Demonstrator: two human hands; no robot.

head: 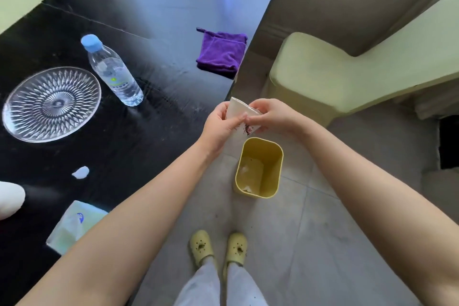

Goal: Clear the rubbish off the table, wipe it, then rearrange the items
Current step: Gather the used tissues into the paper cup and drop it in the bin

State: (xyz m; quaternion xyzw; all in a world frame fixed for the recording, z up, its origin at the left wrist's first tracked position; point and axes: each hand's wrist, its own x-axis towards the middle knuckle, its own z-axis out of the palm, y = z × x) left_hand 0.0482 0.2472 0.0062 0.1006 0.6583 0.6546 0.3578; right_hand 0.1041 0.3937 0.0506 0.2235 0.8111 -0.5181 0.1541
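soft, even daylight fills the scene, with only faint shadows on the floor tiles (285,218). the glossy black table (154,2) throws back a broad bluish-white glare at its far end, with one brighter streak in it. wide-angle distortion bends the table edge and stretches the forearms near the lower corners. focus is slightly soft throughout, and the frame's margins blur.

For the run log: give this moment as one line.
phase: clearing rubbish | left hand + right hand: both holding white paper above yellow bin | purple cloth: on table, untouched
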